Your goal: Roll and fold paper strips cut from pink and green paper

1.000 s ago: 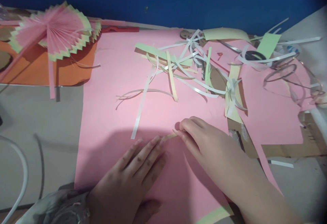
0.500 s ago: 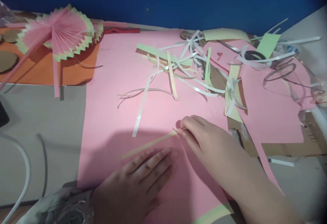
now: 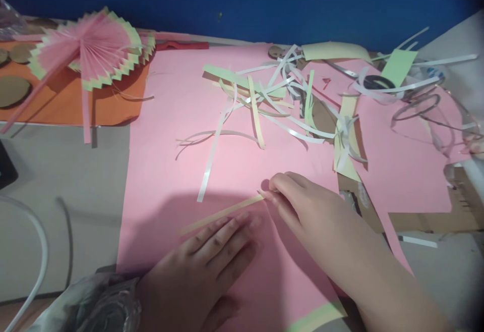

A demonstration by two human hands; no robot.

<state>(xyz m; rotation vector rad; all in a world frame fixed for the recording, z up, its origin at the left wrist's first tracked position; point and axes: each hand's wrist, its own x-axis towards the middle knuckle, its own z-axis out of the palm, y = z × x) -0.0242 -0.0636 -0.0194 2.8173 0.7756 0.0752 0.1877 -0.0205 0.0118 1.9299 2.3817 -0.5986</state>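
A thin cream paper strip [image 3: 223, 215] lies slantwise over a large pink paper sheet [image 3: 162, 170]. My right hand [image 3: 298, 201] pinches the strip's right end between thumb and bent fingers. Flat on the pink sheet just below the strip rests my left hand [image 3: 212, 256], its fingers stretched out and the fingertips close to the strip's lower edge. A white strip [image 3: 210, 160] and a curved strip [image 3: 227, 133] lie above the hands. The pink sheet's near corner shows green and cream bands.
Loose paper strips [image 3: 280, 100] pile up at the back, near scissors [image 3: 376, 82] and eyeglasses [image 3: 416, 107]. Pleated pink paper fans [image 3: 109, 49] stand at the back left on orange paper [image 3: 113, 107]. A white cable [image 3: 44, 251] curves at the left.
My left hand's fingers have slid slightly up and closer to the cream strip. The right hand keeps its pinch; the whole view has shifted a little.
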